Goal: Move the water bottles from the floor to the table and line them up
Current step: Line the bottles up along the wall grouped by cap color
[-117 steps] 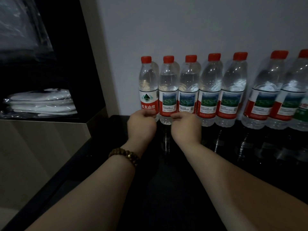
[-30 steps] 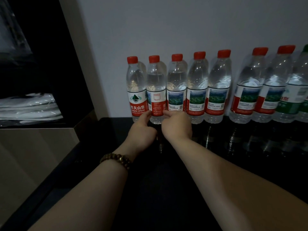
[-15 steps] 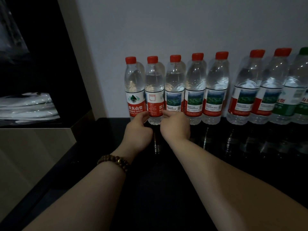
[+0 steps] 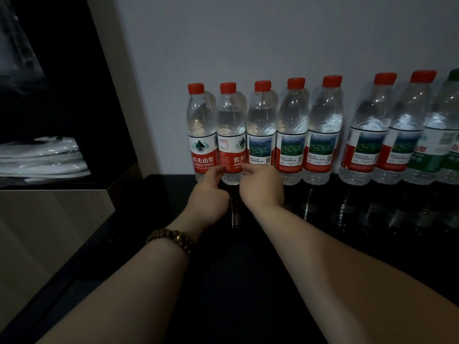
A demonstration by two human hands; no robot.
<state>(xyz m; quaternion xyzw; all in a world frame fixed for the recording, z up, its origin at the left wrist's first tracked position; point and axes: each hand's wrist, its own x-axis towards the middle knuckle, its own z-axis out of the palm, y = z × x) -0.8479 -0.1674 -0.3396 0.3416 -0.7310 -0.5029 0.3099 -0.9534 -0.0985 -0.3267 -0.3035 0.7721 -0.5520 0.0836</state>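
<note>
— Where is the second bottle [image 4: 231, 145] found?
— Upright on the black counter [image 4: 248, 269], in the row against the wall [image 4: 273, 33], touching both neighbours.
— How is it held?
— Its lower label is pinched between the curled fingers [image 4: 215, 172] of the left hand [image 4: 208, 194] and the right hand [image 4: 262, 187]. Both forearms are stretched forward.

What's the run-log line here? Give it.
step: lining up | left hand, right hand: grip second bottle from left | other bottles: upright on table

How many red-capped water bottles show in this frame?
7: five red-capped clear plastic water bottles together at left of the black table, two more after a gap at right; others may sit beyond the right edge.
</note>
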